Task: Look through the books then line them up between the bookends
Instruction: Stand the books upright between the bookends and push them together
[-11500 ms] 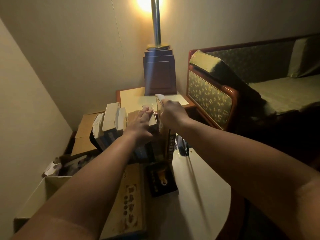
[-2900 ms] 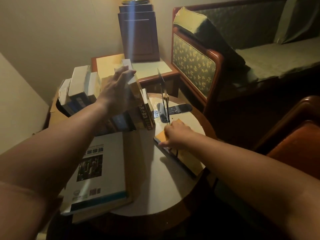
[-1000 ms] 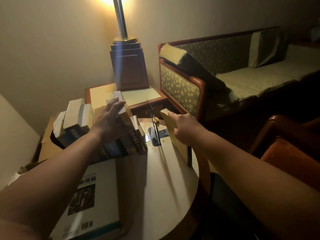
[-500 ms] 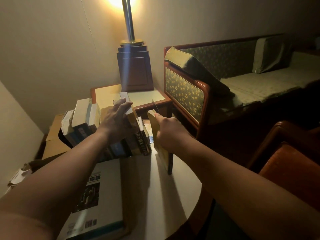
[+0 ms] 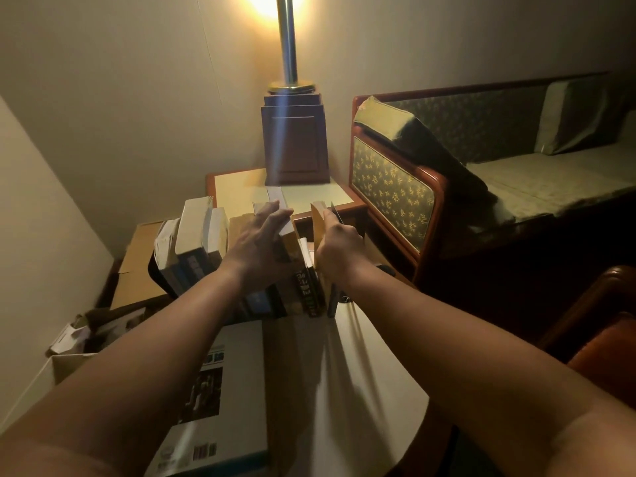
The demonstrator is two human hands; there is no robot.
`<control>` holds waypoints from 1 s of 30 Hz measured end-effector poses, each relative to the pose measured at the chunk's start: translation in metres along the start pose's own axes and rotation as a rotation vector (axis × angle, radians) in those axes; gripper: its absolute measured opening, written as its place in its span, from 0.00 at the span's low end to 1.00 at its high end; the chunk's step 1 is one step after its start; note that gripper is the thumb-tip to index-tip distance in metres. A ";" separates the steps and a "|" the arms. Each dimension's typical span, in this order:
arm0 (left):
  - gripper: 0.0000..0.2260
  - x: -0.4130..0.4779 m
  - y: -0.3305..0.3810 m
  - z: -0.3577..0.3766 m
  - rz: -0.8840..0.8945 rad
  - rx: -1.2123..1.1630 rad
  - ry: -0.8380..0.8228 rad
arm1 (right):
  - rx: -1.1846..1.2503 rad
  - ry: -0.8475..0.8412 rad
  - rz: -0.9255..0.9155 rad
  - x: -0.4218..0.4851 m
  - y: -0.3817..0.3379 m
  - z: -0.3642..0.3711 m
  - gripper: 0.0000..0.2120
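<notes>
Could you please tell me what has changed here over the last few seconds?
The right hand lifted the tan book from lying flat on the table, stood it upright and brought it left to the row of books, beside the bookend, still gripping it. The left hand stayed pressed on the row; the large flat book stayed put.

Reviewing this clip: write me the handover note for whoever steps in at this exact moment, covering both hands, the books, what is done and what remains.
Left hand: open, fingers laid flat on the tops of the row of books, apparently steadying it.
Right hand: grips the tan book upright at the row's right end, beside the right bookend.
Done: most books stand upright on the round table.
Left: seat the tan book against the row, then probably add the large book, which lies flat at the table's near left. The left bookend is too dark to make out.
</notes>
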State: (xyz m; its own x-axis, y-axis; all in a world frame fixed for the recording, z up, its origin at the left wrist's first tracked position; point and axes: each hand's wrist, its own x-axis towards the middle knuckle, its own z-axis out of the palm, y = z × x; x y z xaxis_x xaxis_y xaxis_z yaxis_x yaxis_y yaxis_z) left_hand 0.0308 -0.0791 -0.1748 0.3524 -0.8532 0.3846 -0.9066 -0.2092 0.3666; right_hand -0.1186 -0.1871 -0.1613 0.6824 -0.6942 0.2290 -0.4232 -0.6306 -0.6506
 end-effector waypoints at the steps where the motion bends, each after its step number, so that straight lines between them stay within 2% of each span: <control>1: 0.45 0.000 0.000 0.000 0.003 -0.001 0.001 | 0.016 -0.009 0.011 0.006 0.001 0.001 0.29; 13: 0.43 0.002 -0.006 0.003 0.056 0.023 0.009 | 0.284 -0.107 0.112 0.033 0.008 0.036 0.23; 15: 0.44 0.002 -0.006 0.004 0.053 0.024 0.008 | 0.451 -0.113 0.156 0.026 0.017 0.041 0.23; 17: 0.44 0.002 -0.003 0.002 0.036 0.013 0.005 | 0.678 -0.128 0.280 0.016 0.028 0.046 0.25; 19: 0.44 0.003 -0.002 0.001 0.032 0.007 -0.004 | 0.783 -0.148 0.390 0.007 0.042 0.056 0.28; 25: 0.38 0.015 0.003 -0.010 0.020 -0.030 -0.073 | 0.816 -0.238 0.402 -0.006 0.075 0.075 0.28; 28: 0.37 0.034 0.015 -0.021 0.009 -0.011 -0.095 | 0.764 -0.255 0.369 0.004 0.081 0.087 0.36; 30: 0.39 0.048 0.020 -0.025 -0.006 0.021 -0.208 | 0.783 -0.270 0.349 0.010 0.091 0.102 0.39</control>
State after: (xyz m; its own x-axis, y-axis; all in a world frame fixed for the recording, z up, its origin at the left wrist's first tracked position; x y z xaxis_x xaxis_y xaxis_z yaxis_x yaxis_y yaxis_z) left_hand 0.0352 -0.1127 -0.1278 0.3042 -0.9317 0.1986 -0.9101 -0.2227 0.3494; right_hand -0.0889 -0.2160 -0.2919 0.7493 -0.6350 -0.1881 -0.1729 0.0867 -0.9811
